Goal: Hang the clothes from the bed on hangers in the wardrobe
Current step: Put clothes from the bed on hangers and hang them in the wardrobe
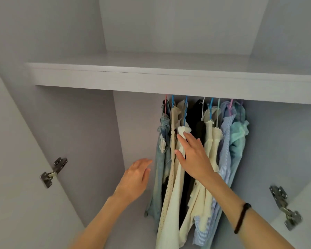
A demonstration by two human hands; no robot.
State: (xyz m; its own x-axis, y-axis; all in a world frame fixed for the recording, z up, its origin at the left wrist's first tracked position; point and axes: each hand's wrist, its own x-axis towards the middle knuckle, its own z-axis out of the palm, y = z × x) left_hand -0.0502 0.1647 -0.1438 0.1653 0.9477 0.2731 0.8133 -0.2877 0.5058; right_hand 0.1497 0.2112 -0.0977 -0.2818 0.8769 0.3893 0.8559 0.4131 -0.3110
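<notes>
**Inspector A:** Starting at the left. The door hinge (53, 172) on the left panel is exposed, well apart from everything. The left hand (136, 178) hovers just beside the denim garment (162, 159), fingers relaxed and loosely spread, holding nothing. I cannot tell whether it touches the denim.

**Inspector B:** Noted. And the garments?

**Inspector A:** All hang on hangers under the wardrobe shelf (169, 78), bunched tightly together. Left to right: the denim on a pink hanger (166, 105), a dotted beige piece (169, 186), a cream garment (179, 177) on a blue hanger (185, 112), a black garment (196, 115), a cream knit (211, 141), a blue striped shirt (226, 141), a pale green top (238, 137). The rail itself is hidden behind the shelf edge.

**Inspector B:** The right hand?

**Inspector A:** The right hand (192, 155) lies flat on the cream garment, fingers straight and pressing, not gripping. A black band (241, 218) sits on that wrist. The bed is not in view.

**Inspector B:** Risks?

**Inspector A:** In my judgement, three. A sideways push on the packed row could slide a garment off its hanger shoulder; the cream collar already looks bunched near the hook. Crowding could tangle neighbouring hooks if one is pulled. Loose fabric dragged right could catch on the right hinge (285, 209) when the door shuts.
</notes>
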